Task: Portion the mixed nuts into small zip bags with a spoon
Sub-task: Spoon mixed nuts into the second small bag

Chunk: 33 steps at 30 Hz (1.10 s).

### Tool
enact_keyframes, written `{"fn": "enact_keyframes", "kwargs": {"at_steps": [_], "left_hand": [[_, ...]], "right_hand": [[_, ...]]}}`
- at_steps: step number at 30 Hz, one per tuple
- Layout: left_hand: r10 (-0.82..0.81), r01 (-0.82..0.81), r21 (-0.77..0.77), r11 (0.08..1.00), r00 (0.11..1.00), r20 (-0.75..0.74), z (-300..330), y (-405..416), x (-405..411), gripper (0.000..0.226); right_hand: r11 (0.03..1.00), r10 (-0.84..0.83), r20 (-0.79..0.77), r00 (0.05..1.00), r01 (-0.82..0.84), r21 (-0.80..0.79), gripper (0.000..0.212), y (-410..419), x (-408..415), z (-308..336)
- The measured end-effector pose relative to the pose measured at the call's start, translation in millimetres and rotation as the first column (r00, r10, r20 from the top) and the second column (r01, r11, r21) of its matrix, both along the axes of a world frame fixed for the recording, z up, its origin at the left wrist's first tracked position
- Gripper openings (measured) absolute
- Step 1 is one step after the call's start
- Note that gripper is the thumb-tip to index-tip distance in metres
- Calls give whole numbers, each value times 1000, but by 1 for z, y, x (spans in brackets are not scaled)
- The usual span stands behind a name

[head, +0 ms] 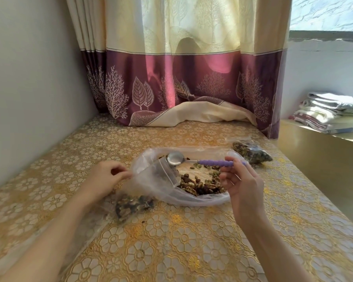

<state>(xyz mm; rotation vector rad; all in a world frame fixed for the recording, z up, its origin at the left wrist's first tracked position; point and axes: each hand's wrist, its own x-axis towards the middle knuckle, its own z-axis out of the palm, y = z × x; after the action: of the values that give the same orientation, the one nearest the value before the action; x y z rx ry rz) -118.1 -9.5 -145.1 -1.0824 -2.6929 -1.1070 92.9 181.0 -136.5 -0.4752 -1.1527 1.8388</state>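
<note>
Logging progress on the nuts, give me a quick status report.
Left hand pinches small zip bag open. Right hand holds purple-handled spoon, bowl empty, over the bag mouth. Nothing blocking.

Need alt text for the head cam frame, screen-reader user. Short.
A person's right hand holds a purple-handled spoon over a large clear bag of mixed nuts, while the left hand pinches a small zip bag at its edge. Two filled small bags lie on the floral table, one near the left forearm, one at far right.
</note>
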Motion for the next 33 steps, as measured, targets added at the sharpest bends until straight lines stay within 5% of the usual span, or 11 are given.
{"fn": "enact_keyframes", "kwargs": {"at_steps": [2, 5, 14, 21, 25, 29, 33], "left_hand": [[16, -26, 203, 979, 999, 50, 15, 5, 8, 8], [-11, 12, 300, 954, 1000, -7, 37, 23, 22, 2], [-101, 114, 167, 979, 992, -80, 44, 77, 35, 10], [-60, 88, 374, 923, 995, -86, 36, 50, 35, 24], [-115, 135, 388, 912, 991, -74, 16, 29, 42, 21], [-221, 231, 220, 948, 973, -69, -8, 10, 47, 90], [-216, 227, 54, 972, 963, -159, -23, 7, 52, 102]], "right_hand": [[1000, 1, 6, 1000, -1, 6, 18, 0, -1, 0], [1000, 10, 17, 1000, -10, 18, 18, -2, -2, -2], [999, 19, 19, 1000, -19, 31, 20, -2, -1, -3], [996, -22, 52, 998, 18, 84, 21, 1, -1, -4], [956, -166, 105, 981, 134, 260, 29, 5, 3, -3], [842, -303, 127, 945, 202, 500, 31, 13, 8, -2], [752, -340, 171, 925, 158, 639, 26, 21, 12, -3]]}}
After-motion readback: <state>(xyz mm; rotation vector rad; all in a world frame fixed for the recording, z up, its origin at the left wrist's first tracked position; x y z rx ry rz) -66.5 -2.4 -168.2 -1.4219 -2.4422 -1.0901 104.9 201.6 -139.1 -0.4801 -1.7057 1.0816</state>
